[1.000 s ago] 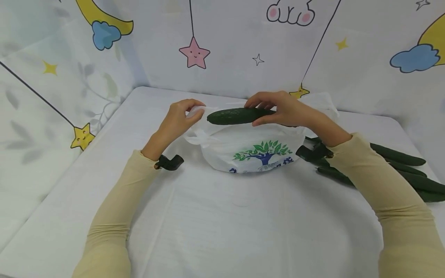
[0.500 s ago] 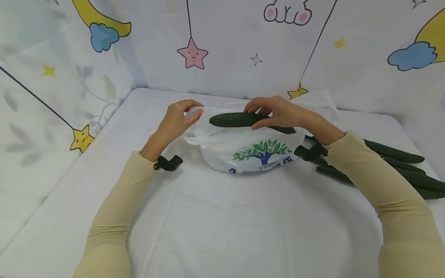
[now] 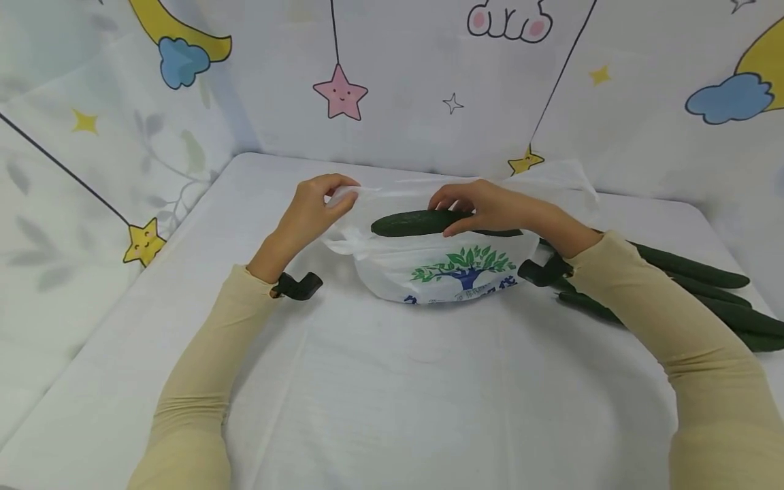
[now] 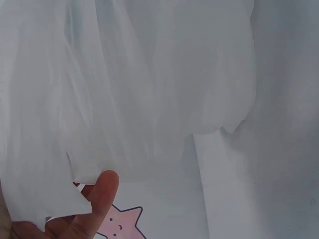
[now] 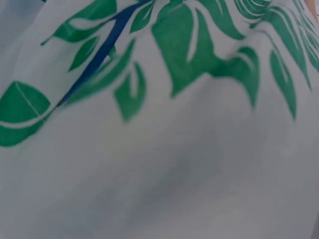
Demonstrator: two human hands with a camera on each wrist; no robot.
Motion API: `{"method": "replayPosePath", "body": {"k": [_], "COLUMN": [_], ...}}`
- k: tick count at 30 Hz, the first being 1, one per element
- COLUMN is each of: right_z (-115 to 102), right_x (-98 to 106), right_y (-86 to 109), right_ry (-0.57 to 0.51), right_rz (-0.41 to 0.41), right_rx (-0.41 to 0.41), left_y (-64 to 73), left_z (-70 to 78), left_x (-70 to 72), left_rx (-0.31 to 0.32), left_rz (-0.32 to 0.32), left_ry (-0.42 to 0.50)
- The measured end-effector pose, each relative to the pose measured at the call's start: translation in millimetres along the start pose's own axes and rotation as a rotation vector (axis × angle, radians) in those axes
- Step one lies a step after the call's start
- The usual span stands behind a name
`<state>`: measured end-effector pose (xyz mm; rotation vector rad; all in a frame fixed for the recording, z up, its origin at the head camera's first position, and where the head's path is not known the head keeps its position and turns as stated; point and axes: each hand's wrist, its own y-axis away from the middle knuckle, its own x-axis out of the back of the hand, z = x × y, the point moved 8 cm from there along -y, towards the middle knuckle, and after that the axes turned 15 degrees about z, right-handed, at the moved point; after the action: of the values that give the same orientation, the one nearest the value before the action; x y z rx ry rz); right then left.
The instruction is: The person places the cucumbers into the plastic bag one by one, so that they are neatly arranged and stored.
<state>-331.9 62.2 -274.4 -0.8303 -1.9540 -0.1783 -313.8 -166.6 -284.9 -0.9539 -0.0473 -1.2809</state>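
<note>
Nearest, white tabletop (image 3: pixel 404 401) spreads between two sleeves (image 3: pixel 190 408). At least four cucumbers (image 3: pixel 744 318) lie partly behind the right sleeve, near the tabletop's right edge. One plastic bag (image 3: pixel 376 272) bears a tree print (image 3: pixel 465 278) above blue characters, reading uncertain. Left hand (image 3: pixel 309 207) pinches the bag's left rim; right hand (image 3: pixel 490 204) grips one further cucumber (image 3: pixel 410 223) at the bag's mouth. Farthest: cartoon backdrop (image 3: pixel 404 129).
</note>
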Motion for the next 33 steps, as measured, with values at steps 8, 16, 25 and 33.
{"method": "replayPosePath", "body": {"k": [8, 16, 25, 33], "right_z": [3, 4, 7, 5], "right_x": [-9, -19, -30, -40], "right_y": [0.2, 0.1, -0.4, -0.4], "right_ry": [0.011, 0.028, 0.027, 0.019], "right_rz": [-0.046, -0.100, -0.163, -0.203], "right_rx": [0.010, -0.022, -0.033, -0.055], "left_y": [-0.3, 0.2, -0.1, 0.7], "left_z": [3.8, 5.3, 4.9, 5.0], "left_x": [1.8, 2.2, 1.4, 1.0], "left_rx": [-0.007, 0.007, 0.012, 0.024], "left_rz": [0.005, -0.005, -0.007, -0.012], "left_ry": [0.002, -0.006, -0.006, -0.001]}}
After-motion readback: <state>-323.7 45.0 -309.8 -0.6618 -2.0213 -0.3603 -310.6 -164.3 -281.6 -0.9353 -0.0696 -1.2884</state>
